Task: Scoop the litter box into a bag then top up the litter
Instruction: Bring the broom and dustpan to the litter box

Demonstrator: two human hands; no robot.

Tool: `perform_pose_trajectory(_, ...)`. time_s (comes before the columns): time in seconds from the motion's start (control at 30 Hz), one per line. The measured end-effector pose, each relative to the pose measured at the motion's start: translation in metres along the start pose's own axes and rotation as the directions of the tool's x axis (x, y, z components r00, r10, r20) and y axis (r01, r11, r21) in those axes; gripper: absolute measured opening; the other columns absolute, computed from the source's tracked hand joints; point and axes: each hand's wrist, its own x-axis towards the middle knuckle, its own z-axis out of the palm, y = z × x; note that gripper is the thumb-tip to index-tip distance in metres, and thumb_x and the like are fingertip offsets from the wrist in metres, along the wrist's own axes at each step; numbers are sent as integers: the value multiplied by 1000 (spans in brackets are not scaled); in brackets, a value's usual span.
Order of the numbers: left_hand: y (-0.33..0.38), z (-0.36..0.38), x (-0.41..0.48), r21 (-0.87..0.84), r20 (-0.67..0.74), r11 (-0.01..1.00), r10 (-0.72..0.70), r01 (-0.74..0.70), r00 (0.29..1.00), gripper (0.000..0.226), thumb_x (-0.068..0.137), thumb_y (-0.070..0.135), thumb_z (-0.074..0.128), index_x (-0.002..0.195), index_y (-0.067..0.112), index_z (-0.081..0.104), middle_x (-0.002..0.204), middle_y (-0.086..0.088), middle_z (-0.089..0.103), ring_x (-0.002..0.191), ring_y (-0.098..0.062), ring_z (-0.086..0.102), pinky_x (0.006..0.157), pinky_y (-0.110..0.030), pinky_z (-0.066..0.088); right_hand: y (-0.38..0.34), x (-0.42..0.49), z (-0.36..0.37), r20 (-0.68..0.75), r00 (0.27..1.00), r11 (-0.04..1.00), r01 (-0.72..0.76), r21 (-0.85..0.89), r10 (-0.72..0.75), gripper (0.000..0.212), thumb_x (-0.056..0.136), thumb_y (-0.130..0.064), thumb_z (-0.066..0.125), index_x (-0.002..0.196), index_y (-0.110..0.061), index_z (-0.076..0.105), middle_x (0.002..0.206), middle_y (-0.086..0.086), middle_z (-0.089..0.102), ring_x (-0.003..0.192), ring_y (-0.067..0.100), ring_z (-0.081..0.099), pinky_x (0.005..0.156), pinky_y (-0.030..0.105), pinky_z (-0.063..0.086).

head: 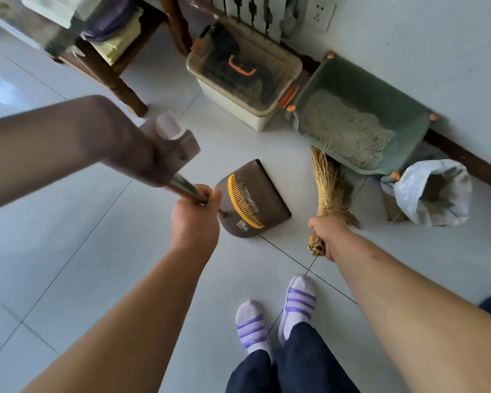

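Against the wall sits the litter box (366, 83), litter (343, 129) heaped inside, with the open bag (448, 177) just beside its near corner. The left hand (194, 219) is closed round the dustpan (255, 199) pole. The right hand (328, 231) grips the broom (330, 188), whose bristles reach the box's front edge. This looks like a sweep-up of strays. Keep the pan's lip flat on the floor (97, 251), angle it toward the box, and draw short, low strokes so grains do not scatter.
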Motion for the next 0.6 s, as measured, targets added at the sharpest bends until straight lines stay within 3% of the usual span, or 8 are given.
perform_pose_trajectory(0.1, 2, 1, 5, -26, -29, 998, -50, 49, 998, 29, 96, 26, 59, 68, 21, 50, 69, 1, 51, 76, -24, 54, 67, -33, 41, 6, -2, -9, 1, 999, 972, 38, -233, -39, 14, 84, -13, 51, 97, -7, 49, 92, 13, 53, 77, 26, 49, 64, 28, 42)
perform_pose_trajectory(0.23, 6, 1, 8, -67, -47, 993, -104, 100, 993, 30, 96, 25, 59, 68, 21, 50, 68, 3, 50, 76, -24, 53, 70, -34, 42, 24, -13, -31, -59, 993, 860, 58, -506, -102, 50, 84, -18, 53, 131, -4, 45, 121, 17, 59, 106, 33, 58, 87, 35, 46)
perform_pose_trajectory(0.47, 15, -8, 15, -112, -100, 985, -143, 132, 985, 28, 97, 28, 57, 70, 21, 51, 69, 2, 51, 76, -23, 54, 62, -30, 40, 26, -42, -43, 44, 989, 921, 147, -361, -141, 46, 71, -29, 48, 117, -19, 50, 97, 17, 64, 85, 35, 66, 81, 49, 56)
perform_pose_trajectory(0.53, 16, -13, 19, -120, -130, 984, -150, 135, 980, 27, 97, 29, 57, 71, 21, 53, 69, 2, 51, 75, -24, 54, 58, -29, 39, 7, -32, -33, 70, 989, 943, 147, -300, -132, 42, 73, -25, 48, 114, -15, 51, 89, 16, 62, 71, 32, 67, 79, 48, 57)
perform_pose_trajectory(0.6, 17, -18, 24, -121, -160, 984, -151, 132, 976, 26, 96, 29, 56, 72, 22, 54, 70, 1, 51, 75, -24, 54, 56, -28, 38, -20, -21, -20, 77, 987, 952, 157, -262, -141, 42, 71, -24, 49, 109, -7, 52, 84, 16, 62, 70, 33, 66, 75, 48, 55)
